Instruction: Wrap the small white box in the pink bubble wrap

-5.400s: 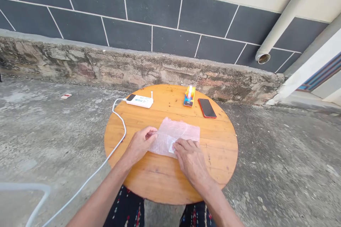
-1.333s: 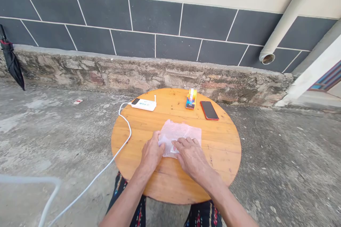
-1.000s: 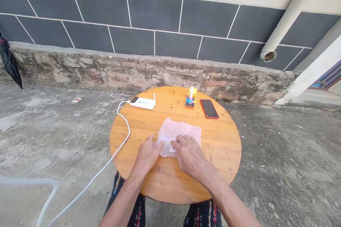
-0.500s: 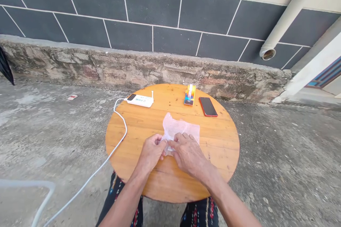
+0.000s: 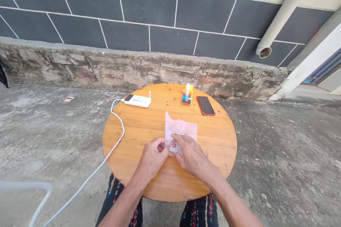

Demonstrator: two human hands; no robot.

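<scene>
A thin pinkish-white wrap (image 5: pixel 182 126) lies on the round wooden table (image 5: pixel 141 124). Under its near part a small item with a red mark (image 5: pixel 174 145) shows through. My left hand (image 5: pixel 153 156) pinches the wrap's near left corner between thumb and fingers. My right hand (image 5: pixel 190 152) rests over the near right part, thumb and fingers apart, touching the wrap and holding nothing between them.
At the table's back left is a white device (image 5: pixel 137 100) with a white cable (image 5: pixel 102 161) running off the left side. A tape dispenser (image 5: pixel 187 94) and a red-edged phone (image 5: pixel 206 105) lie at the back right. Behind stands a stone-based wall (image 5: pixel 119 71).
My right hand's fingers have spread and lifted a little, uncovering the red mark. The wrap's left edge looks straighter and flatter. The whole view has shifted slightly.
</scene>
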